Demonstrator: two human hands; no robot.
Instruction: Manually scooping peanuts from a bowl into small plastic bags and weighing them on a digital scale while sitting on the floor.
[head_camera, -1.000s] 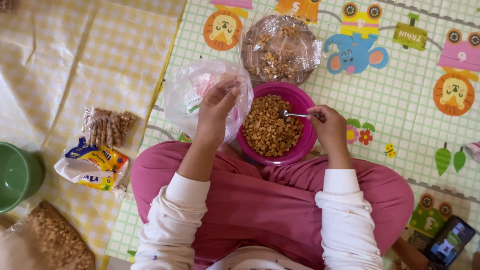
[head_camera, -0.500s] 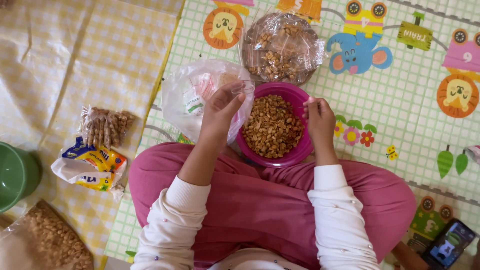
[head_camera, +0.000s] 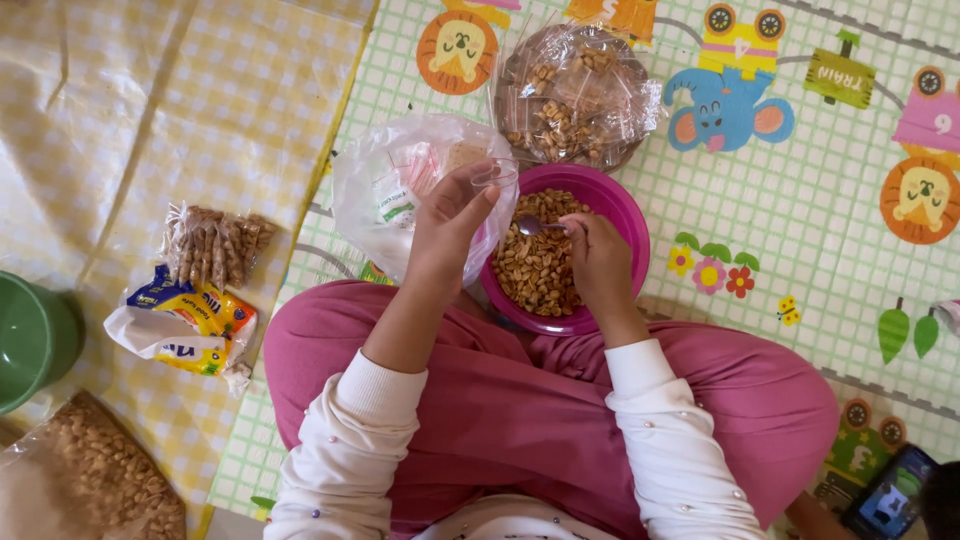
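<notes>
Right hand (head_camera: 598, 262) has swung left across the magenta bowl of peanuts (head_camera: 630, 215), fingers closed on a metal spoon (head_camera: 533, 225) now tipped toward the small clear bag (head_camera: 494, 176) that the left hand (head_camera: 448, 232) pinches open over the bowl's left rim.
</notes>
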